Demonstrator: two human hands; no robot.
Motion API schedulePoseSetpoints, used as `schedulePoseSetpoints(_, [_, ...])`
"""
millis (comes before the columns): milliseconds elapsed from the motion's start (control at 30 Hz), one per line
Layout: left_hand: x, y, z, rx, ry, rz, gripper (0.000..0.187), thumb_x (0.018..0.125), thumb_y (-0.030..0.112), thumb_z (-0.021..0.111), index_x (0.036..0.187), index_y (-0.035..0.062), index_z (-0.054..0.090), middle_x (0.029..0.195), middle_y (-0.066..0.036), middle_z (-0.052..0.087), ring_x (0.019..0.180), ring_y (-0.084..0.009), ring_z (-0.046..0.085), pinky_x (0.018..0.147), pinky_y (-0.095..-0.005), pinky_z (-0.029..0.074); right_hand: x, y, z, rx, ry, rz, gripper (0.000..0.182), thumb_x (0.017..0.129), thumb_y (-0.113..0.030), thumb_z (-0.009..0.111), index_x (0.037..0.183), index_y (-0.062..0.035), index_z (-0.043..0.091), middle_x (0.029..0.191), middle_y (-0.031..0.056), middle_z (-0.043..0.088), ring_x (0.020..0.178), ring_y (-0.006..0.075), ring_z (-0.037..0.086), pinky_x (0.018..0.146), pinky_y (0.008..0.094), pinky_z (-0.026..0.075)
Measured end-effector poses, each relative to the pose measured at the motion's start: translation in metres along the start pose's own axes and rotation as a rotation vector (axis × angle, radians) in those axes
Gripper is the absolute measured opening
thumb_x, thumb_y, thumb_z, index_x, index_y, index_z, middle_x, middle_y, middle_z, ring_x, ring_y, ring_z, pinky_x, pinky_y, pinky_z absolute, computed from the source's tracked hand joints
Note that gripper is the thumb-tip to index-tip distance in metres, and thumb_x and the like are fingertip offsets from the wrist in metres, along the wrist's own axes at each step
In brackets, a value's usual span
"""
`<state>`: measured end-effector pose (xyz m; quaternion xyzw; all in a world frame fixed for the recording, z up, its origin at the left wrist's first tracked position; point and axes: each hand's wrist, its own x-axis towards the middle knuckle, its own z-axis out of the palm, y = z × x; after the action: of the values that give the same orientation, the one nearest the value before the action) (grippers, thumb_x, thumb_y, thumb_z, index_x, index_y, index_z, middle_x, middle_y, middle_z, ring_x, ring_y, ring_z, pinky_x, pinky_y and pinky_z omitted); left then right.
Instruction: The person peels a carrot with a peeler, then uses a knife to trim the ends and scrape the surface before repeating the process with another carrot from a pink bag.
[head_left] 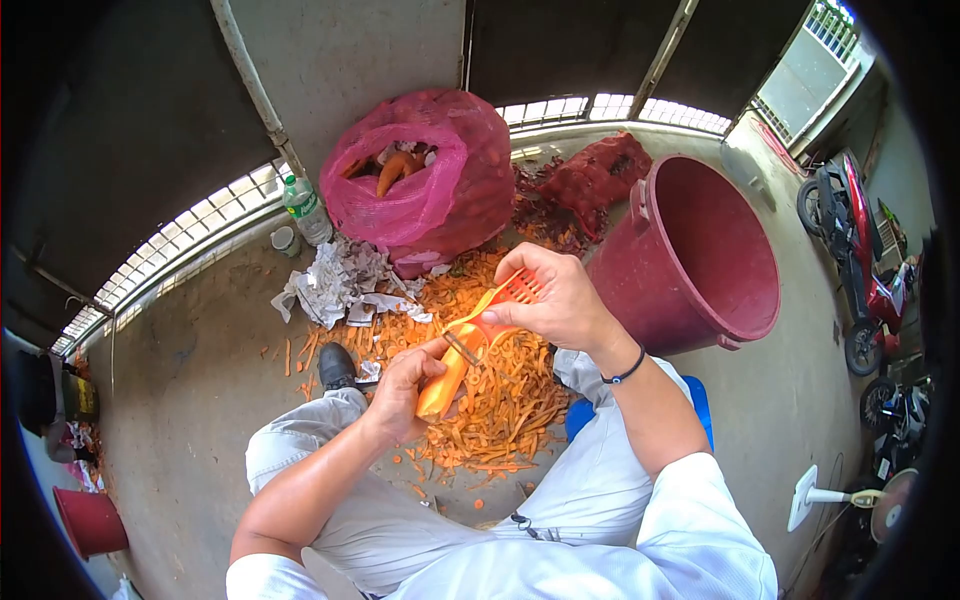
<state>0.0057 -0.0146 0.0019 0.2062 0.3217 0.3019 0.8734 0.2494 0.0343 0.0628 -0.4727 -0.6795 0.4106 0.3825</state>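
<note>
My left hand (405,393) is closed around a peeled orange carrot (443,388), which tilts up and away from me. In my right hand (562,305) is an orange peeler (520,291) with a slotted handle, gripped between thumb and fingers. The peeler's blade lies across the carrot's upper end. Below both hands a large heap of carrot peelings (505,405) covers the floor between my legs. Beyond it stands a pink mesh sack (470,165), its mouth open and carrots (398,172) showing inside.
A large maroon tub (640,250) leans toward the right of the heap. Crumpled paper (340,280), a plastic bottle (307,210) and a cup (285,241) lie or stand left of the sack. A red mesh bag (600,180) slumps behind. Motorcycles (865,255) stand at far right.
</note>
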Motion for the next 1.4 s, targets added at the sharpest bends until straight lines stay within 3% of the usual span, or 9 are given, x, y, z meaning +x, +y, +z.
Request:
schedulePoseSetpoints(267, [-0.004, -0.003, 0.004, 0.096, 0.064, 0.063, 0.046, 0.083, 0.02, 0.06, 0.127, 0.004, 0.06, 0.088, -0.004, 0.056, 0.07, -0.0159, 0.053, 0.057, -0.0307, 0.043, -0.001, -0.003, -0.001, -0.085, -0.029, -0.06, 0.032, 0.078, -0.01, 0.089, 0.097, -0.0015, 0.065, 0.086, 0.0045, 0.071, 0.079, 0.0076, 0.066, 0.071, 0.0261, 0.054])
schedulePoseSetpoints(433, [-0.002, -0.007, 0.005, 0.155, 0.14, 0.059, 0.06, 0.085, 0.017, 0.058, 0.143, 0.0021, 0.054, 0.089, -0.006, 0.06, 0.072, -0.0177, 0.06, 0.06, -0.0317, 0.048, -0.002, -0.009, -0.011, -0.447, 0.095, -0.262, 0.03, 0.079, -0.011, 0.085, 0.098, -0.0018, 0.064, 0.086, 0.0149, 0.069, 0.077, 0.0289, 0.071, 0.07, 0.0356, 0.055])
schedulePoseSetpoints(667, [0.003, -0.006, 0.012, 0.253, 0.187, 0.097, 0.056, 0.09, 0.009, 0.055, 0.145, -0.0028, 0.055, 0.087, -0.003, 0.062, 0.061, -0.0108, 0.056, 0.053, -0.0263, 0.049, -0.006, -0.015, -0.017, -0.566, 0.151, -0.244, 0.026, 0.081, -0.008, 0.081, 0.098, -0.0018, 0.062, 0.088, 0.0167, 0.069, 0.082, 0.0361, 0.071, 0.071, 0.041, 0.056])
schedulePoseSetpoints(767, [0.001, -0.01, 0.001, 0.303, 0.186, 0.11, 0.056, 0.09, 0.008, 0.055, 0.144, -0.0032, 0.056, 0.086, -0.003, 0.061, 0.06, -0.0107, 0.056, 0.052, -0.0238, 0.047, 0.004, 0.002, -0.052, -0.793, 0.361, -0.208, 0.027, 0.08, -0.009, 0.079, 0.099, -0.0034, 0.061, 0.091, 0.0174, 0.069, 0.085, 0.0397, 0.069, 0.073, 0.0442, 0.057])
schedulePoseSetpoints(833, [-0.001, -0.007, -0.004, 0.265, 0.143, 0.077, 0.064, 0.088, 0.015, 0.055, 0.151, 0.0037, 0.049, 0.094, -0.007, 0.063, 0.074, -0.0185, 0.063, 0.059, -0.0339, 0.053, 0.005, 0.004, -0.06, -0.628, 0.458, -0.172, 0.027, 0.08, -0.009, 0.082, 0.098, -0.0018, 0.062, 0.088, 0.0159, 0.072, 0.08, 0.0317, 0.073, 0.071, 0.0382, 0.058])
schedulePoseSetpoints(867, [-0.001, -0.007, -0.006, 0.262, 0.147, 0.082, 0.064, 0.088, 0.015, 0.055, 0.151, 0.0037, 0.049, 0.094, -0.007, 0.063, 0.074, -0.0185, 0.063, 0.059, -0.0339, 0.053, 0.006, 0.005, -0.059, -0.627, 0.453, -0.177, 0.027, 0.08, -0.009, 0.082, 0.098, -0.0018, 0.062, 0.088, 0.0159, 0.072, 0.08, 0.0317, 0.073, 0.071, 0.0382, 0.058])
schedulePoseSetpoints(1033, [0.002, 0.0, -0.008, -0.049, 0.108, -0.054, 0.054, 0.089, 0.024, 0.053, 0.141, 0.0116, 0.05, 0.096, -0.008, 0.059, 0.078, -0.0217, 0.058, 0.059, -0.0352, 0.048, 0.01, 0.018, -0.052, -0.1, 0.383, -0.026, 0.029, 0.08, -0.008, 0.087, 0.098, -0.0015, 0.066, 0.084, 0.0051, 0.073, 0.077, 0.0082, 0.069, 0.069, 0.028, 0.056])
schedulePoseSetpoints(1133, [0.006, 0.0, -0.012, -0.093, 0.09, -0.072, 0.049, 0.089, 0.028, 0.052, 0.136, 0.0137, 0.052, 0.096, -0.008, 0.058, 0.075, -0.0213, 0.055, 0.057, -0.0345, 0.046, 0.009, 0.018, -0.045, 0.106, 0.302, -0.045, 0.029, 0.079, -0.008, 0.088, 0.097, -0.0022, 0.066, 0.083, 0.0024, 0.072, 0.077, 0.0065, 0.067, 0.069, 0.0265, 0.056])
schedulePoseSetpoints(1400, [0.006, -0.001, -0.011, -0.08, 0.03, 0.008, 0.049, 0.088, 0.029, 0.053, 0.135, 0.0146, 0.054, 0.097, -0.007, 0.058, 0.076, -0.0211, 0.054, 0.059, -0.0351, 0.045, -0.004, -0.002, -0.02, -0.047, 0.089, -0.109, 0.034, 0.079, -0.009, 0.09, 0.1, -0.0037, 0.064, 0.087, -0.001, 0.068, 0.081, 0.0039, 0.063, 0.072, 0.0228, 0.053])
